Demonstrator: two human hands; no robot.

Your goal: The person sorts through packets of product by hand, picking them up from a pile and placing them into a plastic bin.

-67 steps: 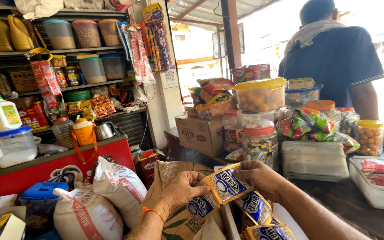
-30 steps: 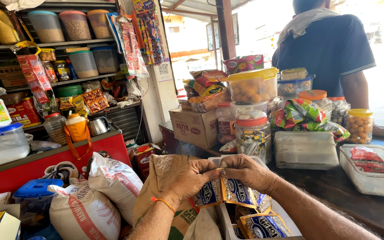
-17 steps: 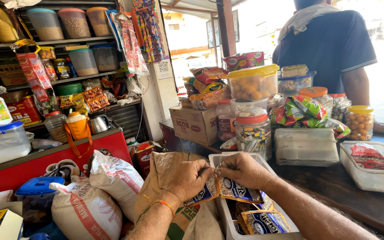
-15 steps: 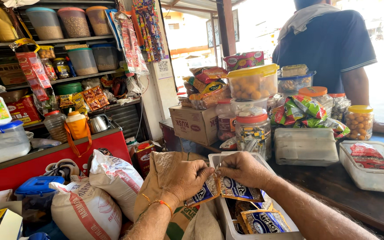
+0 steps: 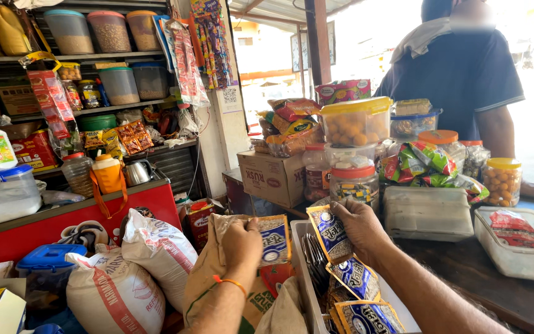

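Looking down from the head camera, a crowded shop stall is seen. At lower centre of the frame, the left hand (image 5: pixel 242 242) is closed around a single blue and white sachet (image 5: pixel 274 239), held upright and apart from the rest. Just right of it, the right hand (image 5: pixel 360 227) is closed on the top of a strip of sachets (image 5: pixel 348 275), which hangs down into a white tub (image 5: pixel 304 278) at the bottom edge. An orange band is worn on the left wrist. Brown and white sacks (image 5: pixel 156 253) are piled at lower left, beside a red cabinet (image 5: pixel 63 216). On the dark surface (image 5: pixel 465 272) at right, lidded jars of snacks (image 5: pixel 353 127) and clear boxes are stacked. Behind them, at upper right, a person in a dark blue shirt (image 5: pixel 465 74) is seen standing. Shelves of containers (image 5: pixel 94 31) fill the upper left.
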